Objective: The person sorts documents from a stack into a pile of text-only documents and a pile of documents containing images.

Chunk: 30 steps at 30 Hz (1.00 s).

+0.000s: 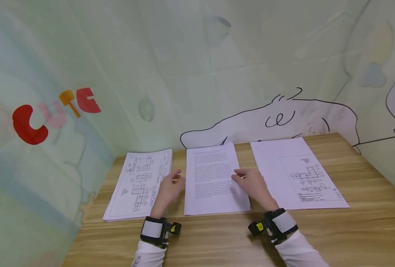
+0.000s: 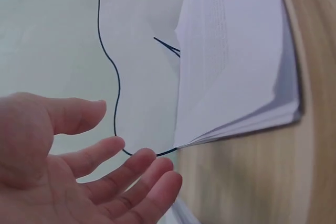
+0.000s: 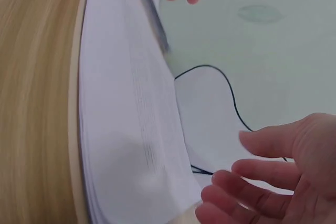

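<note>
In the middle of the table lies a stack of printed text pages [image 1: 212,174], its sheets slightly fanned at one corner in the left wrist view. My left hand [image 1: 170,188] hovers at the left edge of this stack, over the gap beside the left drawings. The fingers [image 2: 142,182] are loosely bent with nothing between them. On the other side, my right hand [image 1: 252,183] is held over the stack's right edge, thumb apart from the relaxed fingers [image 3: 236,195], holding nothing. Both palms face inward toward the text pages.
A pile of technical drawings [image 1: 135,185] lies on the left of the wooden table [image 1: 211,241]. To the right is another drawing sheet [image 1: 284,163], mostly white with a diagram near its lower right. A printed cloth backdrop [image 1: 170,74] rises right behind the table.
</note>
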Tool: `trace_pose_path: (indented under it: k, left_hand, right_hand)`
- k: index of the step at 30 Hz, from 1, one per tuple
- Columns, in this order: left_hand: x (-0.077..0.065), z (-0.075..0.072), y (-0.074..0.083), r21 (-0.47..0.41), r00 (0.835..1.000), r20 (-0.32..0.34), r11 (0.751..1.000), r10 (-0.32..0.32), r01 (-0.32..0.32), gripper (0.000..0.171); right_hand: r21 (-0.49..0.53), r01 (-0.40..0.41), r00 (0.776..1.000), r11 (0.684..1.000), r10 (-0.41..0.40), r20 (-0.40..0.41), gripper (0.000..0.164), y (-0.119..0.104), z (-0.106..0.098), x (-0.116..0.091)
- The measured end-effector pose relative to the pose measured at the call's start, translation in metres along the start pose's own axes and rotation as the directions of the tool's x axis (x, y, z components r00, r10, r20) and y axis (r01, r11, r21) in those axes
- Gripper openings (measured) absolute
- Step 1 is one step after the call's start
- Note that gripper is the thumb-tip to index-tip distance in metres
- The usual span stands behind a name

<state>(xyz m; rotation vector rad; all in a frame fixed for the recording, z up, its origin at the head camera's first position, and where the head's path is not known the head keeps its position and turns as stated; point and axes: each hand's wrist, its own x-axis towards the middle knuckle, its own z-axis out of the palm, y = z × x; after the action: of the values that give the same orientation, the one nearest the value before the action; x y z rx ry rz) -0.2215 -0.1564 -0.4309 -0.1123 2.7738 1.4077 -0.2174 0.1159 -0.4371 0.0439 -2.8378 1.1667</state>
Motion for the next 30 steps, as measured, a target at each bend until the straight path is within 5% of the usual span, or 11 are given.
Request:
trace_pose_path:
  k: [6, 13, 17, 23, 30]
  left_hand:
    - [0.001, -0.024, -0.003, 0.077, 0.992, -0.1, 0.994, 0.082, -0.075, 0.041]
    - [-0.001, -0.059, -0.022, 0.169, 0.987, -0.14, 0.984, 0.073, -0.049, 0.038]
    - [-0.001, -0.078, -0.034, 0.246, 0.984, -0.167, 0.969, 0.064, -0.021, 0.04]
    - [0.002, -0.095, -0.053, 0.376, 0.992, -0.123, 0.924, -0.021, 0.066, 0.049]
    - [0.007, -0.112, -0.078, 0.419, 0.987, -0.097, 0.894, -0.127, 0.156, 0.052]
  right_hand:
    - [0.161, 0.015, 0.999, 0.987, -0.023, 0.045, 0.036, -0.017, 0.017, -0.003]
    - [0.353, 0.089, 0.99, 0.931, -0.123, 0.074, 0.034, -0.047, 0.053, -0.011]
    - [0.376, 0.111, 0.982, 0.92, -0.159, 0.098, 0.037, -0.061, 0.071, -0.014]
    - [0.372, 0.105, 0.962, 0.922, -0.19, 0.199, 0.046, -0.076, 0.089, -0.019]
    - [0.528, -0.008, 0.9, 0.849, -0.224, 0.374, 0.056, -0.088, 0.109, -0.016]
